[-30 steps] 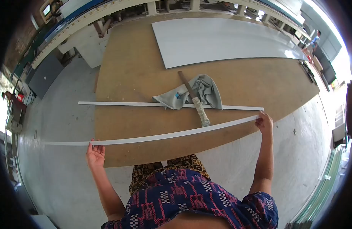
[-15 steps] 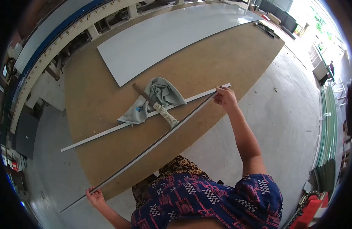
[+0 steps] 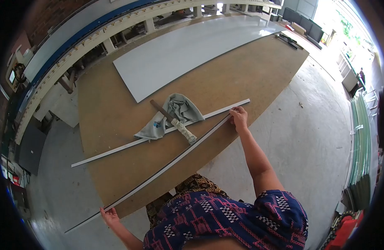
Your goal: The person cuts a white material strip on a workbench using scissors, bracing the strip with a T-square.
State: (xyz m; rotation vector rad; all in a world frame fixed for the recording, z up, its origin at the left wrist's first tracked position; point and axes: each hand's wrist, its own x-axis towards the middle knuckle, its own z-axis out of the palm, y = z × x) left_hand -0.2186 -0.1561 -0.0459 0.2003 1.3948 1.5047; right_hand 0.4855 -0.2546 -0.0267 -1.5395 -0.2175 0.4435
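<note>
A long, thin, grey-and-white strip (image 3: 158, 174) slants across the near side of the brown table. My right hand (image 3: 239, 119) pinches its upper right end. Toward the lower left end, my left hand (image 3: 111, 217) grips the strip, whose tip sticks out past the fingers. Behind it lies a second white strip (image 3: 104, 154), partly hidden under a crumpled grey-green cloth (image 3: 181, 109). Across the cloth rests a brown rod with a pale wrapped end (image 3: 183, 131), close to the held strip.
The brown table (image 3: 258, 71) carries a large white sheet (image 3: 171, 58) toward its far side. Dark tools (image 3: 288, 41) lie at the far right corner. Beyond stands a long machine (image 3: 87, 43). Green sheets (image 3: 359, 141) lean at the right.
My right hand has moved left and slightly down with its end of the strip. My left hand keeps its hold, shifted slightly right. The whole view has shifted a little.
</note>
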